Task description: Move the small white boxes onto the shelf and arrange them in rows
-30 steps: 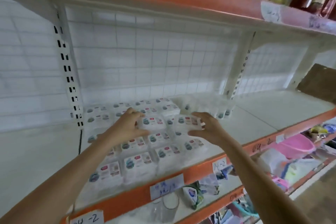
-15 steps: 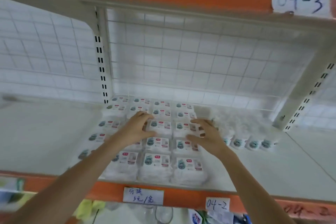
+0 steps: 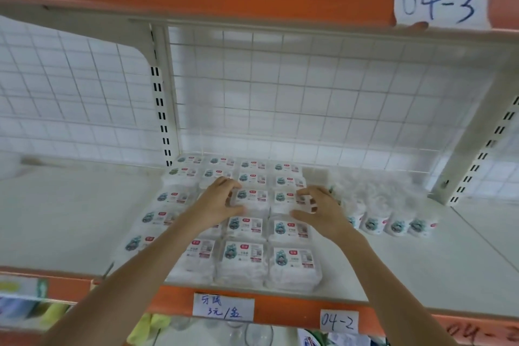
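1. I see both hands reaching over the small white boxes, which lie flat in a grid on the shelf. The boxes are rectangular and clear-walled with white contents, each topped by a white label bearing a teal figure and a red patch.
2. My left hand has its fingers curled over the left end of one box in the middle of the grid, thumb pressed at its near edge. My right hand curls over the right end of the neighbouring box, thumb stretched along its near side.
3. Just right of the right hand stands a row of the same packs on edge, blurred behind.
4. The shelf surface is smooth and pale, its front lip orange with handwritten paper tags; a white wire grid backs it.
5. The left forearm hides several boxes; label text is too small to read.
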Tool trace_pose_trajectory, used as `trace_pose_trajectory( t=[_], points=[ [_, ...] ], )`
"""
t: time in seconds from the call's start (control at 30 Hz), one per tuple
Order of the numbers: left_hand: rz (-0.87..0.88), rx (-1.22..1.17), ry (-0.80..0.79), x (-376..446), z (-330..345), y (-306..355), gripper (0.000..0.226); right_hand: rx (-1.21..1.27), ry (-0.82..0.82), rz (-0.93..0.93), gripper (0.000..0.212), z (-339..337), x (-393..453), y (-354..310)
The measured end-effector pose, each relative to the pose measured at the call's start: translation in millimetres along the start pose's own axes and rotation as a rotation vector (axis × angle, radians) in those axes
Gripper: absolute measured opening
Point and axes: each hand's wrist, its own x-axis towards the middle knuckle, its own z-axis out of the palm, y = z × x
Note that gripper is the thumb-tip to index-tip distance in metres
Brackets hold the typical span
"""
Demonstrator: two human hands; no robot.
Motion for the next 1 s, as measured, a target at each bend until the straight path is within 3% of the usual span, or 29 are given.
trace_pose_trajectory(
  t=[0.27, 0.4, 0.57, 0.7, 1.0],
  points=[
    [0.010, 0.015, -0.008, 1.5, 0.9, -3.1, 0.057, -0.079, -0.016, 0.041, 0.043, -0.6, -1.5, -8.7],
    [-0.026, -0.059, -0.039, -1.8, 0.1, 0.3, 0.071, -0.115, -0.010, 0.108, 0.045, 3.0, -5.8, -14.8],
    [-0.035, -0.137, -0.090, -11.1, -3.9, 0.7, 0.085, -0.102, -0.016, 0.144, 0.065, 3.8, -17.7, -28.4],
    [0.022, -0.105, -0.038, -24.4, -13.6, -5.2, 0.076, -0.206, 0.035, 0.087, 0.060, -4.2, -35.9, -35.8],
    [0.284, 0.338, 0.277, -93.7, -40.3, -10.8, 0.041, -0.522, 0.186, -0.117, 0.045, -27.3, -128.7, -52.5]
  ],
)
